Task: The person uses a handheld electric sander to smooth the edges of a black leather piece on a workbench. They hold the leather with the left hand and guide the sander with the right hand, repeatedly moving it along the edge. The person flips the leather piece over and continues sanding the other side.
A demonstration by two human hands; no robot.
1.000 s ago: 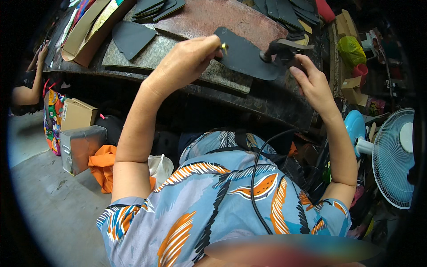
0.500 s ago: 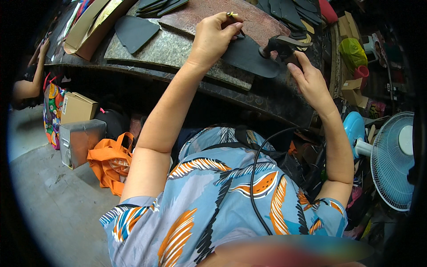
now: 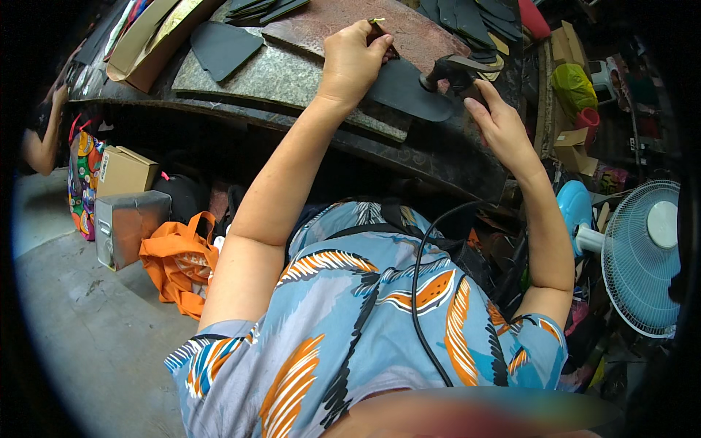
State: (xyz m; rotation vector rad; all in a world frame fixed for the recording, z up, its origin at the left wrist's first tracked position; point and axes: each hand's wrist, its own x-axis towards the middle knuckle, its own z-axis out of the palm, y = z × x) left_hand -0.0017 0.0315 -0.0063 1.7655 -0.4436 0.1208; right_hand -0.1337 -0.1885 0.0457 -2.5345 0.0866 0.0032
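My left hand (image 3: 352,62) is closed in a pinch around a slim dark punch (image 3: 376,28) with a yellowish top end. Its lower tip is down by a dark grey sole-shaped sheet (image 3: 409,93), though the exact contact is too small to make out. The sheet lies flat on the stone slab at the bench's front edge. My right hand (image 3: 502,125) grips the handle of a hammer (image 3: 442,73), whose dark head hangs over the sheet's right part, to the right of the punch. Another grey cut piece (image 3: 225,51) rests on the slab's left side.
Stacks of dark cut pieces (image 3: 467,25) sit at the bench's back. An open cardboard box (image 3: 139,62) stands at the left. A fan (image 3: 642,255) is beside my right arm. An orange bag (image 3: 175,259) and a metal box (image 3: 128,226) are on the floor. Someone's arm (image 3: 47,139) shows far left.
The hammer has shifted slightly left, its head a little nearer the punch. My left hand keeps its pinch on the punch. The whole view has moved slightly.
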